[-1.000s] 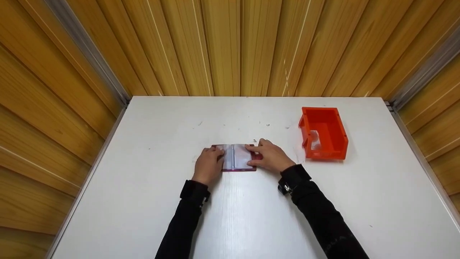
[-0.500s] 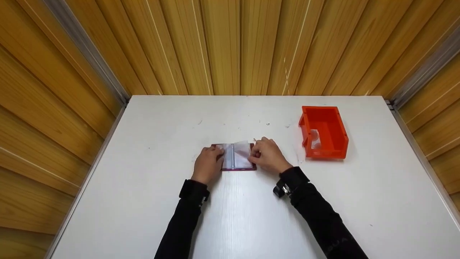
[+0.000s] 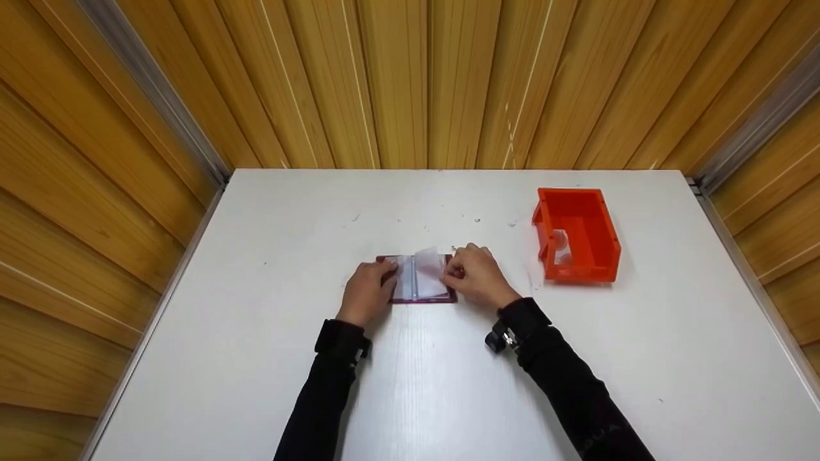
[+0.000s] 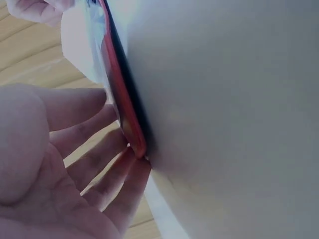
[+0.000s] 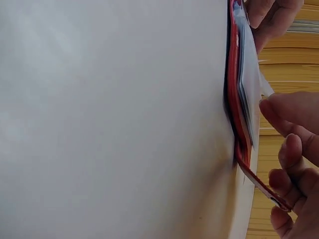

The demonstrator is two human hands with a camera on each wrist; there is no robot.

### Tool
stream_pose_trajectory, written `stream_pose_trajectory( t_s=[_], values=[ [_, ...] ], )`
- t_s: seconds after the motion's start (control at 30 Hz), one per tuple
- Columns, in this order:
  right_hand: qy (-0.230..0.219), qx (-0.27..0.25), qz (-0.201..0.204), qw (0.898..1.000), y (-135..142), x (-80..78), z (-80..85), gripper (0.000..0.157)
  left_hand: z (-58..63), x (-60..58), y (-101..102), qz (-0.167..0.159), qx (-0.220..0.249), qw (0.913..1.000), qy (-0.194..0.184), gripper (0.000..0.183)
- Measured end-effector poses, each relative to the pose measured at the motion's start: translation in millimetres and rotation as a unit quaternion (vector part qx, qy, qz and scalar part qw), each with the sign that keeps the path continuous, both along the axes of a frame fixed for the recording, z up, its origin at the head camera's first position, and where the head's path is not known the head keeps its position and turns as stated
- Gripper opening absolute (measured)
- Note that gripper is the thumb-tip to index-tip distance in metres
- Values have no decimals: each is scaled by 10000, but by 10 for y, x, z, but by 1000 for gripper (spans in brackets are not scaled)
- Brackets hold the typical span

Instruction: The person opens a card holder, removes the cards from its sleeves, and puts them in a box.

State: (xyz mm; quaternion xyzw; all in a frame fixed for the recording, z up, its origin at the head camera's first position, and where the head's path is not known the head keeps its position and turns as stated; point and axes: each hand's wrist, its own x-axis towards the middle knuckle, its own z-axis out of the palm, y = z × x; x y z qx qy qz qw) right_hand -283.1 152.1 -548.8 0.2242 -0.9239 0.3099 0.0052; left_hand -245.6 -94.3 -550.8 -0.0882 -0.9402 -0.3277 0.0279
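Note:
A small dark-red card holder (image 3: pixel 419 301) with clear plastic sleeves lies spread on the white table, its spine between two stacks of sleeves. My left hand (image 3: pixel 366 291) holds its left side; in the left wrist view the thumb (image 4: pixel 79 105) is on the inner face and the fingertips are along the cover's edge. At the right side, my right hand (image 3: pixel 477 275) pinches one clear sleeve (image 3: pixel 429 269) between thumb and forefinger, its far corner lifted and bent leftward. In the right wrist view a strap with a snap (image 5: pixel 264 190) sticks out beside the curled lower fingers.
An orange-red plastic bin (image 3: pixel 580 274) stands at the back right, with a clear patch on its left side. Small marks dot the white table (image 3: pixel 307 224). Wood-patterned panels (image 3: pixel 410 83) rise behind and at both sides.
My right hand has gone from spread fingers on the right-hand sleeves to pinching one sleeve, whose far corner has lifted and swung left. My left hand has barely moved.

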Motion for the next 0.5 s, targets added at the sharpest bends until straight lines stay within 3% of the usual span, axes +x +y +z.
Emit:
stream_pose_trajectory(
  t_s=[0.13, 0.27, 0.5],
  values=[
    [178, -461, 216, 9985, -52, 17, 25, 15, 25, -36, -55, 7, 483, 9981, -378, 48],
    [102, -682, 645, 9955, -136, 46, 27, 26, 35, -71, -82, 8, 625, 9969, -480, 55],
    [-211, 231, 1057, 9939, -288, 142, -20, 30, 41, -68, -87, -53, 507, 9976, -472, 56]
  ],
)
